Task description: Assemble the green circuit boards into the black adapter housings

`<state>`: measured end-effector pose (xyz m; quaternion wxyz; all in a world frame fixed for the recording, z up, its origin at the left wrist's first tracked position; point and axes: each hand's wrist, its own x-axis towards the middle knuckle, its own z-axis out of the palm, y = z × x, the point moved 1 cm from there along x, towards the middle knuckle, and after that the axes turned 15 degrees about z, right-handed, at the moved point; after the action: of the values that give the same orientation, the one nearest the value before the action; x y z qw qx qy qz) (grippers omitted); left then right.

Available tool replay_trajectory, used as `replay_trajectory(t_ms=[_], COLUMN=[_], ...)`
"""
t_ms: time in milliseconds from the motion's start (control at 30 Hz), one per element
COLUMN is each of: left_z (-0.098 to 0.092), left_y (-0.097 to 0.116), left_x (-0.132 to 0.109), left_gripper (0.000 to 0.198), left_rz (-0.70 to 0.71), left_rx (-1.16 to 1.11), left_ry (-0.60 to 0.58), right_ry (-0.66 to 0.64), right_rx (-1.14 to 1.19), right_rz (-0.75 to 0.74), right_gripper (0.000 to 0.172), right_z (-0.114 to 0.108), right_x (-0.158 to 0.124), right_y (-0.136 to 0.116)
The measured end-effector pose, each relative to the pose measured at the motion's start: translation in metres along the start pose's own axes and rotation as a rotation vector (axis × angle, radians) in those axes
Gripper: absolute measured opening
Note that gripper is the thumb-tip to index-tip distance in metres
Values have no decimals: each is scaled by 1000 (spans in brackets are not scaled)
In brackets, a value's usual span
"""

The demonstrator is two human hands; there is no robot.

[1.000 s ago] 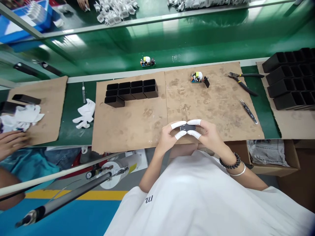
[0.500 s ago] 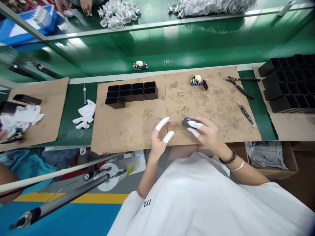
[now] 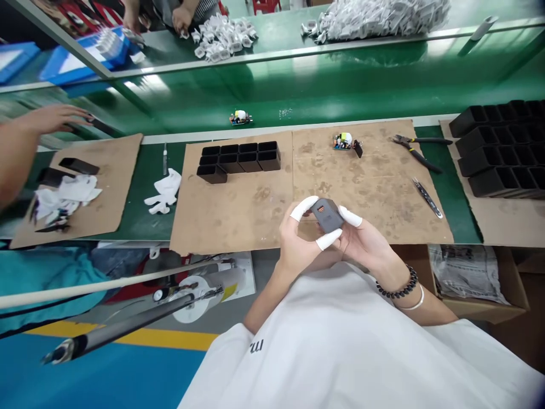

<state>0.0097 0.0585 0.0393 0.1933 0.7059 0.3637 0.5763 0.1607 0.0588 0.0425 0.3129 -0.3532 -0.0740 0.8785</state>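
Observation:
Between my two hands, above the near edge of the cardboard mat (image 3: 238, 221), is a small black plastic housing (image 3: 327, 216) with an opening in its face that shows an orange-brown part. My left hand (image 3: 298, 236) grips its left side with thumb and forefinger, both in white finger cots. From the right, my right hand (image 3: 366, 241) holds it too, a white cot on a finger along its edge. Farther back on the mat lies a small circuit board (image 3: 343, 141) with a black end piece (image 3: 358, 149) beside it. A block of open black cases (image 3: 240, 159) stands left of my hands.
Cutting pliers (image 3: 419, 152) and tweezers (image 3: 427, 197) lie at the mat's right. More black cases (image 3: 494, 153) stand far right. Another circuit board (image 3: 240, 117) rests on the green ledge. A white glove (image 3: 165, 190) lies left. A co-worker's arm (image 3: 25, 142) reaches in at far left.
My left hand has moved right and taken hold of the black housing, which my right hand held alone. The housing is turned to show its opening. A co-worker's arm has come in at left.

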Motion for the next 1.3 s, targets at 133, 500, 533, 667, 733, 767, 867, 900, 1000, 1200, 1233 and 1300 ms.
replay_trajectory(t_ms=[133, 500, 533, 667, 733, 767, 867, 900, 1000, 1200, 1233, 1300], left_z=[-2, -5, -4, -3, -2, -3, -6, -7, -9, -7, -8, -10], left_y=[14, 17, 12, -12, -21, -24, -27, -27, -25, -15, -14, -12], left_x=[4, 2, 1, -4, -8, -10, -16, -17, -19, -19, -19, -20], left_gripper=[54, 58, 59, 65, 65, 64, 56, 54, 51, 54, 54, 53], left_rz=[-103, -346, -377, -545, -621, -650, -749, -801, -1029, -1443, -1466, -1482], left_rx=[-73, -327, -372, -586, -650, -669, -755, -811, -1027, -1297, -1308, -1308], left_ry=[24, 131, 146, 222, 225, 215, 182, 178, 181, 319, 346, 390], right_ry=[33, 139, 133, 99, 75, 73, 124, 145, 146, 159, 148, 107], right_rx=[-168, -235, -252, -301, -361, -398, -542, -602, -773, -1123, -1215, -1347], right_rz=[-61, -204, -215, -199, -198, -215, -325, -365, -459, -764, -853, -1032], right_gripper=[27, 22, 23, 25, 27, 28, 30, 30, 28, 17, 17, 26], right_z=[-8, -16, -15, -15, -16, -16, -17, -16, -11, -3, -3, -5], right_x=[-2, 6, 5, 1, -2, -4, -11, -14, -21, -28, -28, -28], right_y=[1, 5, 3, -3, -6, -8, -16, -18, -21, -23, -26, -34])
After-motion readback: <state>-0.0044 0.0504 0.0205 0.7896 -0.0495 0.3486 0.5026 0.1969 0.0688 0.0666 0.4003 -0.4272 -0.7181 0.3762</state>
